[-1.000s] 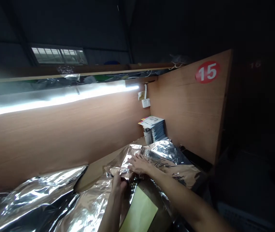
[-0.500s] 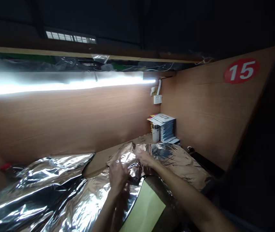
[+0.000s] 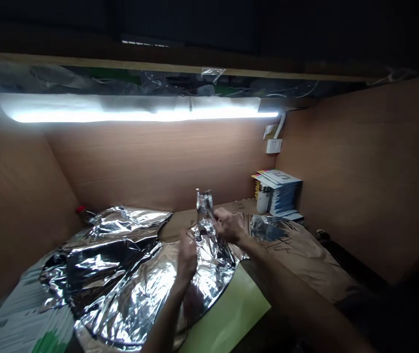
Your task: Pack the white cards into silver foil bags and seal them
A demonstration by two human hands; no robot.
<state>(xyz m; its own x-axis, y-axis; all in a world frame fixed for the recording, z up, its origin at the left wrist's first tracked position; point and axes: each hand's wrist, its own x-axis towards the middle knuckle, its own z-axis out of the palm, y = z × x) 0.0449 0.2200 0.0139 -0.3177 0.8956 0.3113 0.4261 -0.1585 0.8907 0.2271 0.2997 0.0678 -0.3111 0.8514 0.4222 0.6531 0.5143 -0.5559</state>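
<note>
A shiny silver foil sheet with dark edging [image 3: 136, 284] lies spread and crumpled over the worktop. My right hand [image 3: 228, 226] is closed on a gathered piece of it, and a foil fold stands up just left of its fingers. My left hand [image 3: 187, 255], blurred, appears closed at the foil, a little lower and to the left; its fingertips are partly hidden. Below my hands, partly beneath the foil's edge, a pale yellow-green sheet [image 3: 227, 309] lies flat.
A stack of booklets [image 3: 285, 193] and a white bottle [image 3: 263, 200] stand in the back right corner. Printed packets [image 3: 25, 314] lie at the lower left. A red-capped thing [image 3: 80, 210] is by the left wall. Wooden panels enclose the bench under a tube light [image 3: 139, 115].
The view has turned left, showing the left wall and printed packets. My right hand has lifted a foil fold, and my hands have closed more.
</note>
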